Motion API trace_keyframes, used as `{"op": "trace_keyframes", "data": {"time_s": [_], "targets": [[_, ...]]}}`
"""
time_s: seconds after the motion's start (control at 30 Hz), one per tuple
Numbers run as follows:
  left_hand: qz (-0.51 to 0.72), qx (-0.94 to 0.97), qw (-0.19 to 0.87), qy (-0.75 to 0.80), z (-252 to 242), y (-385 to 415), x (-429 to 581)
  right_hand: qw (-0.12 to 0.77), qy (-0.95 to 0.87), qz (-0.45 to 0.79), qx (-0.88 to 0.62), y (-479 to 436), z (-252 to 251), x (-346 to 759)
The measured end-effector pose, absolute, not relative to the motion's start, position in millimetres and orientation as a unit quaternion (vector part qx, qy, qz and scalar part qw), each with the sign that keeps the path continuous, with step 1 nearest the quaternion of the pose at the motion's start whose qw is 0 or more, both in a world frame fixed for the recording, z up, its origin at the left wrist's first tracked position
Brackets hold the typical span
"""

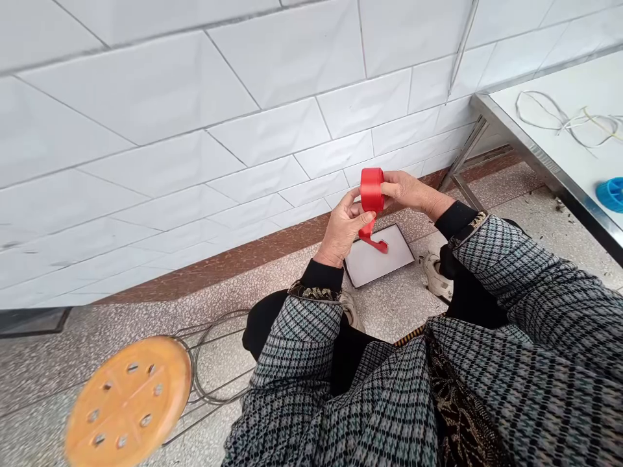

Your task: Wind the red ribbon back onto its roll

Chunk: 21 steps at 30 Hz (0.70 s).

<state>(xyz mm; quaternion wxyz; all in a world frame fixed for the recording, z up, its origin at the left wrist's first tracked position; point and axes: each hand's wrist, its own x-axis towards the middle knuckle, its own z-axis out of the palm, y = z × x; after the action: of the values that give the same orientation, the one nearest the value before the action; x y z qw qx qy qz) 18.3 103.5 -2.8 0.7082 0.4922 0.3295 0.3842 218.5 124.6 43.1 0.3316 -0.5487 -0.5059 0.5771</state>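
Note:
A roll of red ribbon [372, 188] is held up between my two hands, above the floor. My right hand [406, 191] grips the roll from its right side, with the thumb against its edge. Below and to the left, my left hand [344, 224] pinches the ribbon where it comes off the roll, thumb in front. A short loose tail of ribbon hangs beneath and curls at its end. Under my hands, a shallow white box or tray [382, 263] with a dark rim lies on the floor between my shoes.
An orange round stool [129, 402] with holes and metal legs stands at lower left. On the right, a metal-edged table [549, 162] carries loose white cords [567, 120] and a blue plastic ring-shaped item [610, 194]. A white tiled wall [219, 149] rises in front.

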Motion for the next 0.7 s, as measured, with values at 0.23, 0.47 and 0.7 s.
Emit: {"op": "trace_keyframes", "data": {"time_s": [0.23,0.47,0.7], "targets": [[0.43,0.48,0.672,0.364,-12.4,100.6,29.8,0.333,-0.379,0.652,-0.566,122.7,44.9,208.7],[0.404,0.487,0.69,0.353,-12.5,101.5,25.1,0.335,-0.353,0.685,-0.542,125.7,40.2,209.1],[0.391,0.547,0.632,0.385,-13.0,107.5,22.3,0.285,-0.255,0.769,-0.512,128.6,34.6,215.7]]}}
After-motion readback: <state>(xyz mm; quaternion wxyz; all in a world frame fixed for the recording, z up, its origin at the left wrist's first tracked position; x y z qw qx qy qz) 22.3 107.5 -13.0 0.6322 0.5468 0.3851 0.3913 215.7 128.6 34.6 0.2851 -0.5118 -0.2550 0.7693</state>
